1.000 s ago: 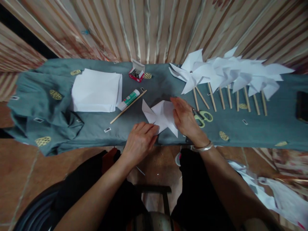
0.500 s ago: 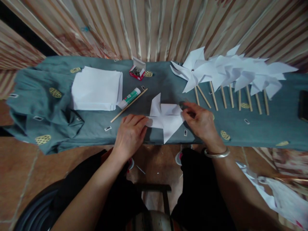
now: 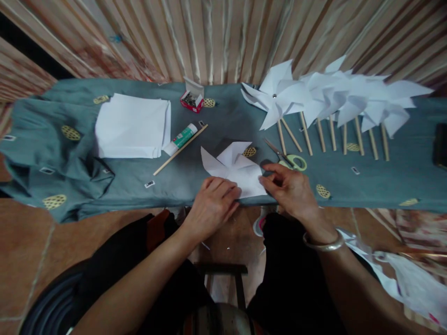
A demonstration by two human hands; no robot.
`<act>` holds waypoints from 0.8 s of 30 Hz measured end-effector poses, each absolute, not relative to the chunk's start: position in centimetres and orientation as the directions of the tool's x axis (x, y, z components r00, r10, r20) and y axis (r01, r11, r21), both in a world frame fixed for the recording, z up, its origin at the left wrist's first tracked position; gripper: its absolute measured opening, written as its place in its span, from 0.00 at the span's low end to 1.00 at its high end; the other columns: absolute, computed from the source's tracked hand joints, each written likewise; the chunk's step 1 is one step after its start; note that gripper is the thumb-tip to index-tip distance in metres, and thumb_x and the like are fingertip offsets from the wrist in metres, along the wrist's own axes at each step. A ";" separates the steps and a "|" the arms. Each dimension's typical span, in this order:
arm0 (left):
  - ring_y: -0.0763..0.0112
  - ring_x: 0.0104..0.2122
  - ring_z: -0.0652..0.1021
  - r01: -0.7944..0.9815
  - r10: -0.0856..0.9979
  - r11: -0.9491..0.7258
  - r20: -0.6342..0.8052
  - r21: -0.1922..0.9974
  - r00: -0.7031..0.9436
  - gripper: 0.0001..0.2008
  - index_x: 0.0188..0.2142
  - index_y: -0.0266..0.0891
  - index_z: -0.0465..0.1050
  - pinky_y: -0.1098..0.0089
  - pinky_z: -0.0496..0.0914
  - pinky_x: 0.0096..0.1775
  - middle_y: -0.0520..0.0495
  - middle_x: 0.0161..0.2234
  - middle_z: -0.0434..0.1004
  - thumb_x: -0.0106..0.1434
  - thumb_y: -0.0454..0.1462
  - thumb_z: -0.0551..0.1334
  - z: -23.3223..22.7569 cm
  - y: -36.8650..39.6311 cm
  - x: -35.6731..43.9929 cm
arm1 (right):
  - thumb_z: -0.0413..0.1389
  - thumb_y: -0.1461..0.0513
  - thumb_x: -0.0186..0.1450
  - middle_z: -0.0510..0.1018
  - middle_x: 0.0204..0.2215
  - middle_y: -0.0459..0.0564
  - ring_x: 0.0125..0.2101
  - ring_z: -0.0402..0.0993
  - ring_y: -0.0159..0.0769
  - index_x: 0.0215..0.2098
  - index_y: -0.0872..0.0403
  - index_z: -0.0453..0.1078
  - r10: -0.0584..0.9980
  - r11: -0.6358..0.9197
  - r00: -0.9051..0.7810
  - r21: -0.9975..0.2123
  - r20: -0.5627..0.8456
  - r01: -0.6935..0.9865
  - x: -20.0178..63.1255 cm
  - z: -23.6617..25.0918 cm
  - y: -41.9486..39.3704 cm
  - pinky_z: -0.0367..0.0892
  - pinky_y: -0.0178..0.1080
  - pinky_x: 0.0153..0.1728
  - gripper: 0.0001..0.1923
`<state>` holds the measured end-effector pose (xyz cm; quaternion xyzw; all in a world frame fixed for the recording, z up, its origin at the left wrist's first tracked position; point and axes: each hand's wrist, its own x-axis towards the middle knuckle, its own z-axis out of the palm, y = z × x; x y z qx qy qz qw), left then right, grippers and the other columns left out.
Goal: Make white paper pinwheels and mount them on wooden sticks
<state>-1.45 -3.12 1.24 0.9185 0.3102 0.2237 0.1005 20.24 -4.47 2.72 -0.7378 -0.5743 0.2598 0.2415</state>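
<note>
A white paper pinwheel (image 3: pixel 242 176) without a stick lies near the front edge of the cloth-covered table, its folded blades standing up a little. My left hand (image 3: pixel 213 202) is closed over its near left side, and the fingertips press on the paper. On the other side, my right hand (image 3: pixel 291 188) pinches the right edge between thumb and fingers. Green-handled scissors (image 3: pixel 287 159) lie just beyond my right hand. To the left of the pinwheel are a wooden stick (image 3: pixel 180 150) and a green and white glue stick (image 3: pixel 184 137), side by side.
A stack of white paper (image 3: pixel 132 126) occupies the left side. At the back stands an open red box (image 3: pixel 192 102) of small metal pieces. Several pinwheels on sticks (image 3: pixel 287 95) overlap along the back right. A pleated curtain (image 3: pixel 223 42) hangs behind the table.
The pinwheel has been turned between my hands, and its blades now point differently. My left hand has moved right and nearer to me. The scissors now show beyond my right hand.
</note>
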 end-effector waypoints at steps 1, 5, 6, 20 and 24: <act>0.60 0.43 0.75 0.530 0.616 -0.787 0.343 0.315 0.709 0.08 0.43 0.35 0.74 0.59 0.68 0.45 0.42 0.44 0.80 0.65 0.34 0.63 1.1 -3.0 -1.5 | 0.58 0.58 0.61 0.82 0.25 0.47 0.24 0.77 0.37 0.46 0.54 0.75 0.972 -0.232 0.197 -0.671 -0.128 0.704 20.2 2.7 -4.6 0.69 0.39 0.29 0.16; 0.62 0.40 0.76 0.547 0.610 -0.793 0.352 0.270 0.710 0.06 0.42 0.36 0.75 0.62 0.68 0.41 0.43 0.42 0.80 0.67 0.34 0.61 1.0 -2.7 -1.6 | 0.59 0.58 0.61 0.81 0.24 0.46 0.24 0.78 0.38 0.44 0.54 0.76 0.971 -0.237 0.170 -0.691 -0.166 0.682 20.2 2.7 -5.0 0.70 0.40 0.29 0.14; 0.62 0.39 0.76 0.547 0.608 -0.794 0.356 0.264 0.710 0.06 0.42 0.36 0.75 0.62 0.68 0.40 0.44 0.41 0.81 0.68 0.34 0.60 1.1 -2.7 -1.6 | 0.59 0.58 0.62 0.82 0.24 0.47 0.25 0.78 0.38 0.43 0.53 0.76 0.973 -0.231 0.177 -0.682 -0.149 0.694 20.3 2.8 -5.1 0.71 0.40 0.30 0.13; 0.63 0.36 0.79 0.536 0.620 -0.785 0.395 0.311 0.678 0.07 0.40 0.33 0.75 0.63 0.72 0.38 0.42 0.39 0.81 0.68 0.32 0.59 1.2 -2.9 -2.1 | 0.60 0.64 0.62 0.65 0.65 0.41 0.66 0.59 0.48 0.38 0.42 0.79 0.991 0.130 -0.108 -0.829 0.085 0.544 20.6 2.4 -4.7 0.56 0.55 0.65 0.10; 0.63 0.37 0.78 0.548 0.624 -0.781 0.351 0.297 0.698 0.07 0.41 0.34 0.76 0.62 0.72 0.38 0.43 0.40 0.81 0.68 0.33 0.58 1.2 -3.0 -2.1 | 0.62 0.62 0.62 0.70 0.61 0.42 0.66 0.59 0.48 0.33 0.43 0.79 0.992 0.118 -0.093 -0.851 0.082 0.511 19.6 2.5 -4.0 0.54 0.56 0.66 0.05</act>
